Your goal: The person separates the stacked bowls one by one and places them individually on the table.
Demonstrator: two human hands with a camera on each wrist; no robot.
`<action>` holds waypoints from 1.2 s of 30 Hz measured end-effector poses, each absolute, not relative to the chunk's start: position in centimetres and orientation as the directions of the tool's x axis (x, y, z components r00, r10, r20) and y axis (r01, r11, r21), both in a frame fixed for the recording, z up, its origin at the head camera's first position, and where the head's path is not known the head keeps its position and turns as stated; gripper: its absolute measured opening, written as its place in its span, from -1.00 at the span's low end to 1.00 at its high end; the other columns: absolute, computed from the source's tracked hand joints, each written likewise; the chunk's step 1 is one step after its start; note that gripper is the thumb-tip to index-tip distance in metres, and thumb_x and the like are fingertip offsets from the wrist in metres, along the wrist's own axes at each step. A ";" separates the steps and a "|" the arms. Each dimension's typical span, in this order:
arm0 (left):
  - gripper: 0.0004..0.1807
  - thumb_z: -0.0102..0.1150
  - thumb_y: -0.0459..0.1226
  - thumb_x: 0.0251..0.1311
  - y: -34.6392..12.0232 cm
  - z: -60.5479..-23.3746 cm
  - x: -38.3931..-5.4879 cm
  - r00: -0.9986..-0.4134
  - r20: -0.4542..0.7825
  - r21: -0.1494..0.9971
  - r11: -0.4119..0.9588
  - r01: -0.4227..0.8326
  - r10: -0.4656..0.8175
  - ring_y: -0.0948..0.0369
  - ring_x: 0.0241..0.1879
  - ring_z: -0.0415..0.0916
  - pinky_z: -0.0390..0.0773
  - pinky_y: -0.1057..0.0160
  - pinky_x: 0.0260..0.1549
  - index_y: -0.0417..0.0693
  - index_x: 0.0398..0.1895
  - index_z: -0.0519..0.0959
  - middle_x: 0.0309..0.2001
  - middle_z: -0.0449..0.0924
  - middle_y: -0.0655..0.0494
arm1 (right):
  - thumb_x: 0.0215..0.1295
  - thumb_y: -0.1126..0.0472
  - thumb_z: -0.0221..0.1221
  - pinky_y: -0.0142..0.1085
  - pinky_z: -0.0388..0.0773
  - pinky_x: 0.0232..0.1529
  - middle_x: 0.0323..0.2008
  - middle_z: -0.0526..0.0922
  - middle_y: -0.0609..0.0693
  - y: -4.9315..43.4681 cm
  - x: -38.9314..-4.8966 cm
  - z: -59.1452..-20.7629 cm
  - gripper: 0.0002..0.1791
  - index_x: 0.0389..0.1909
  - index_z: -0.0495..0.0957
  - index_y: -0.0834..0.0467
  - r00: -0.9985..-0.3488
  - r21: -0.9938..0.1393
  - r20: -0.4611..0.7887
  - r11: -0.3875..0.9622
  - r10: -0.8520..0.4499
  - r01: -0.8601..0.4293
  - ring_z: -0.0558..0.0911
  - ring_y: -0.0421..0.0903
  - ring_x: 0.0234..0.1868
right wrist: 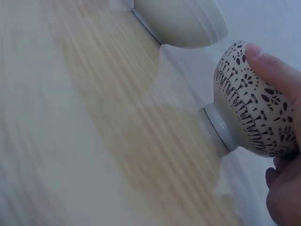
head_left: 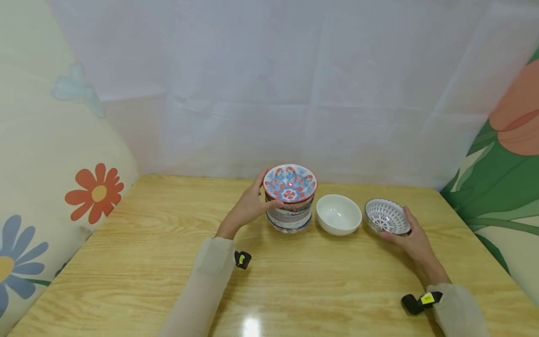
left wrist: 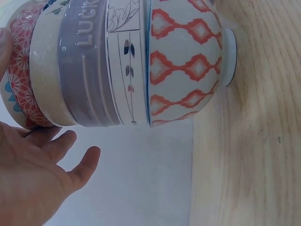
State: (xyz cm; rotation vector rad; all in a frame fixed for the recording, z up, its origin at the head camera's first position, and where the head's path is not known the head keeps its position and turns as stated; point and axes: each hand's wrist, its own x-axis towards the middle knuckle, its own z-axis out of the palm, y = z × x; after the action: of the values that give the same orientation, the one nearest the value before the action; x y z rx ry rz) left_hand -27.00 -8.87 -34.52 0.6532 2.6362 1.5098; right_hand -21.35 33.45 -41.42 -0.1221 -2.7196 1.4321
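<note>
My left hand [head_left: 248, 207] grips the rim of a red and blue flowered bowl [head_left: 290, 183], the top one of a stack of several nested bowls. Its thumb lies at the near side and its fingers reach round the left. In the left wrist view, the lowest bowl [left wrist: 186, 61] of the stack has orange diamonds, with a grey bowl [left wrist: 87, 66] higher up. With thumb and fingers, my right hand [head_left: 418, 242] holds a black-and-white patterned bowl [head_left: 386, 216] by its right side. In the right wrist view, its foot [right wrist: 220, 127] is at or just above the table.
A plain white bowl [head_left: 338, 215] stands between the stack and the patterned bowl, close to both. The wooden table [head_left: 320, 281] meets a white cloth backdrop [head_left: 269, 93] at its back edge. Flower-printed walls flank both sides.
</note>
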 end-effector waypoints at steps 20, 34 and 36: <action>0.37 0.16 0.48 -0.36 -8.7 -34.6 -26.9 -0.904 0.205 0.832 0.419 0.363 0.376 -0.07 0.47 -0.06 0.07 -0.20 0.37 0.18 0.53 -0.20 0.50 -0.04 -0.08 | 0.23 0.08 0.26 0.40 -0.15 0.30 0.49 -0.47 0.21 33.9 -20.7 -39.2 0.17 0.50 -0.48 0.02 -0.994 -0.810 0.105 0.584 0.042 -0.061 -0.31 0.44 0.42; 0.15 0.39 0.06 -0.01 -8.8 -34.3 -26.9 -0.894 0.195 0.853 0.381 0.358 0.403 -0.01 0.48 -0.07 0.07 -0.18 0.37 0.16 0.52 -0.18 0.49 -0.01 -0.05 | 0.18 0.08 0.30 0.44 -0.09 0.25 0.51 -0.40 0.21 31.1 -22.3 -36.3 0.17 0.52 -0.40 0.02 -0.988 -0.771 0.153 0.621 -0.033 -0.140 -0.22 0.45 0.43; 0.16 0.39 0.06 0.00 -8.8 -34.5 -26.9 -0.896 0.184 0.856 0.382 0.348 0.404 -0.01 0.48 -0.09 0.05 -0.16 0.38 0.14 0.53 -0.20 0.50 -0.04 -0.05 | 0.18 0.10 0.31 0.43 -0.09 0.27 0.51 -0.38 0.22 30.6 -22.6 -36.1 0.16 0.52 -0.39 0.04 -0.988 -0.770 0.149 0.623 -0.036 -0.139 -0.22 0.44 0.44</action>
State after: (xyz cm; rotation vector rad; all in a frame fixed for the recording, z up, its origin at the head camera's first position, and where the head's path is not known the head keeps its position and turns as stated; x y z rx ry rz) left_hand -26.91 -8.84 -34.48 0.6986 2.5651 1.5674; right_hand -22.55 30.55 -36.08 0.1470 -2.7208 1.3067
